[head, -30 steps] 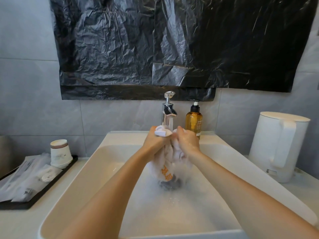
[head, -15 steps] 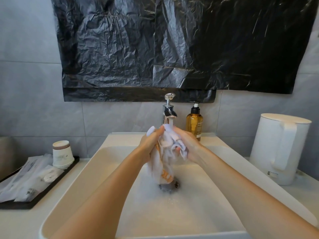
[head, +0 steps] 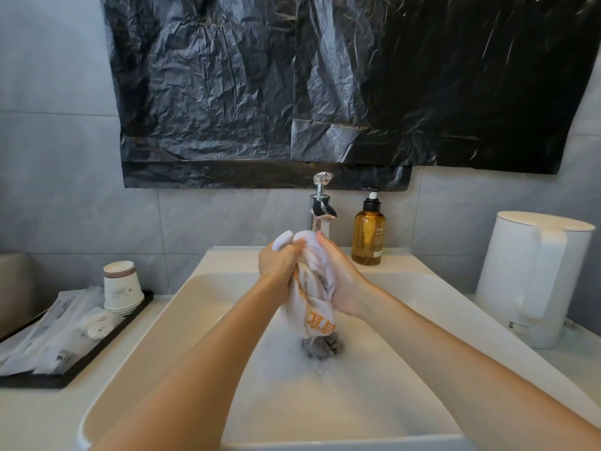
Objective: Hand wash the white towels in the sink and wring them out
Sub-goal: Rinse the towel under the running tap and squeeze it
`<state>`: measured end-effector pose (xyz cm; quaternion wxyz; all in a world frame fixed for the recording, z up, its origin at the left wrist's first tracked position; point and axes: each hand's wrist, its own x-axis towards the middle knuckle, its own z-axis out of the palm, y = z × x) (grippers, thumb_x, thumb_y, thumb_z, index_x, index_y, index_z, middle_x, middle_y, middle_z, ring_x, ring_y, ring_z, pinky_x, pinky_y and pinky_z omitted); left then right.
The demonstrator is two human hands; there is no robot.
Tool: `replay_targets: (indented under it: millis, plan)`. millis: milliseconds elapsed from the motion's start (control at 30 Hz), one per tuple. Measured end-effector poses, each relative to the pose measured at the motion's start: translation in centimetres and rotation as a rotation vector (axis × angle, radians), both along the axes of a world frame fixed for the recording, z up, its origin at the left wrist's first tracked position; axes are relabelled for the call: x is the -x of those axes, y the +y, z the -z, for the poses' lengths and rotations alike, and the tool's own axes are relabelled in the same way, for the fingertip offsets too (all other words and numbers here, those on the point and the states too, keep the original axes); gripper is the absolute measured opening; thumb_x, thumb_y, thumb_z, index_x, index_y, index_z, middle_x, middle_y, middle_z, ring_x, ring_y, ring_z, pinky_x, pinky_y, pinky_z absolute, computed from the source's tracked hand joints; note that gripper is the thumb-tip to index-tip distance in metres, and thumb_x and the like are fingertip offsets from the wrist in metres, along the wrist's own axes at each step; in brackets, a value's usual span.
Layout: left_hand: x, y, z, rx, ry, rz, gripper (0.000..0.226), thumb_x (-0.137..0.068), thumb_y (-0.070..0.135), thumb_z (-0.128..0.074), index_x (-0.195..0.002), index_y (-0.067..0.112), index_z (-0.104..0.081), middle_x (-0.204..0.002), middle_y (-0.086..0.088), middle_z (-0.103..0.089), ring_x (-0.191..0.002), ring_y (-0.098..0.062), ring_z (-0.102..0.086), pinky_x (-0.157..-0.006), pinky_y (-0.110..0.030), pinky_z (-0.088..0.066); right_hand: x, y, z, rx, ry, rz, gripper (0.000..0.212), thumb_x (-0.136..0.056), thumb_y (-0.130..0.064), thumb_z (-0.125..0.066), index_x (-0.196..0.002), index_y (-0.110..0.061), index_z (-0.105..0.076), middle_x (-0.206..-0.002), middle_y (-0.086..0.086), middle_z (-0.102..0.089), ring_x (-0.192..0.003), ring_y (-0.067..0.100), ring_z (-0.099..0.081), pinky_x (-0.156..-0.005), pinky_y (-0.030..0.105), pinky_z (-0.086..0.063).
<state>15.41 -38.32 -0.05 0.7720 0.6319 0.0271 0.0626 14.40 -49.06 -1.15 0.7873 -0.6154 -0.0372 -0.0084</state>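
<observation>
Gripping the towel (head: 313,288) was the left hand (head: 278,265), fingers curled tight round the bunched upper end, a white fold bulging above the fist. Right hand (head: 343,283) clasped the opposite side, wet, thumb lying up along the cloth, remaining fingers wrapped behind it and hidden. Towel was white with orange lettering, held upright and twisted over the sink (head: 169,346), lower end hanging over the drain (head: 320,348); foamy water lay below. Faucet (head: 320,206) stood directly behind the hands, amber pump bottle (head: 369,237) just beside it. White kettle (head: 533,278) stood at right. At left, a black tray (head: 97,351) held stacked paper cups (head: 123,288) and wrapped packets (head: 48,333). Black plastic sheet (head: 292,92) covered the wall above.
</observation>
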Motion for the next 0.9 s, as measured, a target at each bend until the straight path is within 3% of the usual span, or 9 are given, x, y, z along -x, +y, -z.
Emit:
replay_targets:
  millis: [100, 200, 300, 400, 567, 733, 833, 900]
  plan:
    - [0.0, -0.1, -0.2, 0.046, -0.031, -0.063, 0.011, -0.085, 0.015, -0.063, -0.078, 0.021, -0.057, -0.077, -0.003, -0.060, -0.076, -0.023, -0.056, -0.073, -0.029, -0.045, 0.4, 1.2, 0.4, 0.111, -0.063, 0.184, 0.073, -0.083, -0.065, -0.057, -0.142, -0.025, -0.040, -0.131, 0.007, -0.057, -0.113, 0.026, -0.059, -0.098, 0.043, -0.048]
    - [0.5, -0.8, -0.1, 0.068, -0.058, -0.080, 0.014, -0.083, 0.013, -0.059, -0.071, 0.013, -0.051, -0.072, 0.001, -0.055, -0.069, -0.019, -0.052, -0.068, -0.028, -0.043, 1.0, 2.6, 0.5, 0.410, -0.145, 0.530, 0.059, -0.085, -0.069, -0.048, -0.130, -0.031, -0.044, -0.115, 0.002, -0.060, -0.107, 0.023, -0.058, -0.094, 0.040, -0.048]
    - [0.7, -1.4, 0.4, 0.023, -0.090, -0.090, 0.012, -0.070, 0.025, -0.055, -0.063, 0.017, -0.050, -0.076, -0.001, -0.059, -0.072, -0.023, -0.055, -0.073, -0.038, -0.050, 1.5, 2.5, 0.4, 0.587, -0.147, 0.647, 0.051, -0.094, -0.063, -0.034, -0.123, -0.025, -0.051, -0.106, 0.002, -0.057, -0.102, 0.021, -0.055, -0.086, 0.033, -0.044]
    - [0.8, -1.8, 0.5, -0.071, -0.126, -0.082, 0.014, -0.064, 0.024, -0.050, -0.052, 0.023, -0.044, -0.071, 0.000, -0.049, -0.068, -0.024, -0.047, -0.068, -0.034, -0.041, 1.3, 1.9, 0.7, 0.642, -0.192, 0.687, 0.050, -0.096, -0.059, -0.034, -0.118, -0.022, -0.058, -0.109, 0.004, -0.063, -0.103, 0.023, -0.058, -0.086, 0.034, -0.045]
    - [1.4, -1.9, 0.5, -0.237, -0.138, -0.148, 0.012, -0.083, 0.020, -0.051, -0.073, 0.017, -0.046, -0.075, 0.007, -0.050, -0.076, -0.024, -0.049, -0.069, -0.032, -0.036, 0.2, 0.8, 1.0, 0.838, -0.258, 0.719, 0.043, -0.100, -0.051, -0.034, -0.106, -0.022, -0.065, -0.101, -0.002, -0.064, -0.100, 0.022, -0.059, -0.075, 0.029, -0.036]
    - [1.9, -1.7, 0.4, -0.455, -0.213, -0.085, 0.039, -0.070, 0.045, -0.036, -0.087, 0.015, -0.053, -0.082, 0.004, -0.055, -0.088, -0.029, -0.056, -0.072, -0.034, -0.039, 0.8, 0.0, 0.5, 0.747, -0.196, 0.663, 0.047, -0.100, -0.049, -0.033, -0.101, -0.021, -0.070, -0.090, 0.000, -0.062, -0.089, 0.021, -0.056, -0.070, 0.030, -0.036]
    - [1.1, -0.9, 0.2, -0.574, -0.365, 0.177, 0.040, -0.090, 0.060, -0.042, -0.077, 0.025, -0.056, -0.086, 0.001, -0.059, -0.091, -0.025, -0.061, -0.083, -0.038, -0.047, 0.2, -1.2, -0.1, 0.654, -0.088, 0.605, 0.043, -0.101, -0.045, -0.035, -0.113, -0.018, -0.067, -0.108, 0.007, -0.065, -0.101, 0.026, -0.057, -0.085, 0.033, -0.043]
    - [0.9, -0.8, 0.0, -0.627, -0.387, 0.315, 0.049, -0.087, 0.071, -0.043, -0.082, 0.027, -0.063, -0.094, -0.002, -0.064, -0.098, -0.021, -0.062, -0.093, -0.045, -0.051, -0.1, -2.2, -0.5, 0.586, -0.011, 0.583, 0.045, -0.100, -0.047, -0.038, -0.119, -0.016, -0.064, -0.119, 0.011, -0.064, -0.104, 0.027, -0.056, -0.090, 0.033, -0.044]
